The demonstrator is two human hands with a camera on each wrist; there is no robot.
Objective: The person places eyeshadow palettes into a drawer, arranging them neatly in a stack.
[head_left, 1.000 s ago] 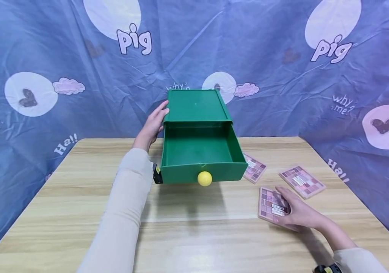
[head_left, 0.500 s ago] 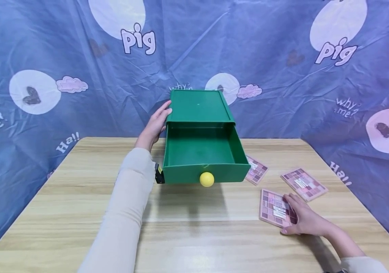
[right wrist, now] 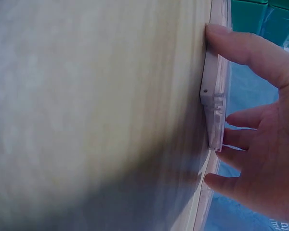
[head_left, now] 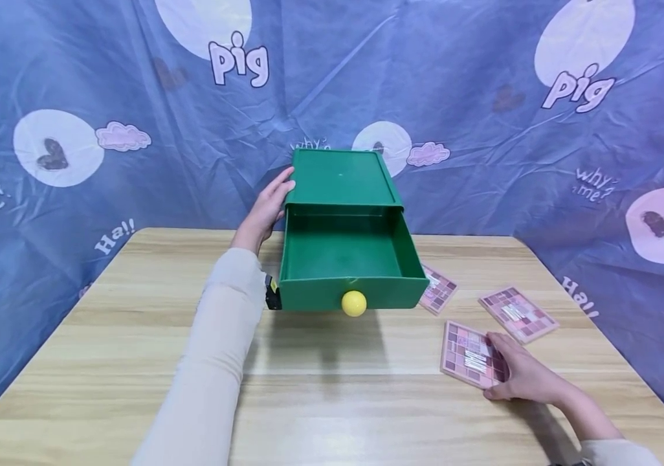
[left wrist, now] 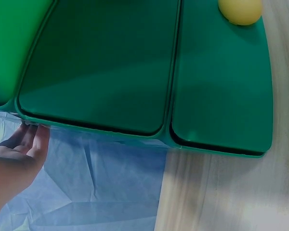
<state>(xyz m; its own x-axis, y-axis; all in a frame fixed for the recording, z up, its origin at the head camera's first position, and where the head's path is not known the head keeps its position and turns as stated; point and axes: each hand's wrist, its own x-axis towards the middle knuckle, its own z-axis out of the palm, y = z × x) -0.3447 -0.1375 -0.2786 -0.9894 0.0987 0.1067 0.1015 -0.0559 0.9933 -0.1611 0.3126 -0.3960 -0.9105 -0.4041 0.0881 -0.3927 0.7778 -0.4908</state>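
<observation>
- Gripping the nearest palette (head_left: 467,356) with the right hand (head_left: 527,375), thumb at its near edge and fingertips opposite at its far edge, clamped about its right end.
- Lying on or very close to the surface (head_left: 134,336), right of the green box (head_left: 343,176) and closer to the person, with coloured squares and pale lettering on top.
- Resting the left hand (head_left: 265,207) against the left side of the green box, fingers extended rather than curled, tips by its upper edge.
- Pulled out toward the person from the green box: an open drawer (head_left: 314,294), with a round yellow knob (head_left: 354,303) mid-front.
- Just beyond the nearest palette, to the right: a second palette (head_left: 517,314), flat on the surface.
- Farther back, partly hidden by the drawer's right corner: a third palette (head_left: 439,291).
- Behind: blue cloth (head_left: 332,39) printed with "pig", hearts and clouds.
</observation>
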